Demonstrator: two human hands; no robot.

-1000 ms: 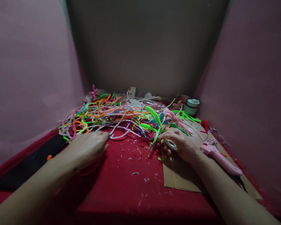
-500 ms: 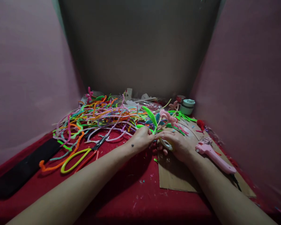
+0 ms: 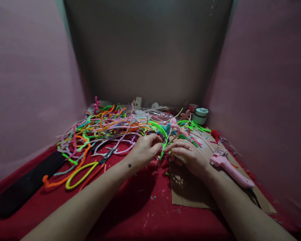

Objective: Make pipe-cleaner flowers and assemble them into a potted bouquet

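A pipe cleaner flower with pink petals (image 3: pixel 177 125), teal parts and a bright green leaf (image 3: pixel 158 126) stands upright between my hands. My left hand (image 3: pixel 146 147) is closed at its green stem (image 3: pixel 163 150), thumb and forefinger bent toward it. From the other side, my right hand (image 3: pixel 190 156) reaches its fingertips to the same stem. A ring-shaped roll of tape (image 3: pixel 180 160) sits under the right hand's curled fingers, mostly hidden by them. The stem's lower end points down over the red cloth (image 3: pixel 140 204).
Tangled coloured pipe cleaners (image 3: pixel 107 125) spread across the back left. Scissors (image 3: pixel 82 175) with yellow and red handles lie by a black strip (image 3: pixel 27 184). At right, a pink glue gun (image 3: pixel 232 169) rests on cardboard (image 3: pixel 190 195), with a mint jar (image 3: pixel 200 116) behind.
My left hand has moved slightly left and down, and the hands are farther apart. The flower has turned and more of its stem shows. The tape roll is now more covered by my right fingers.
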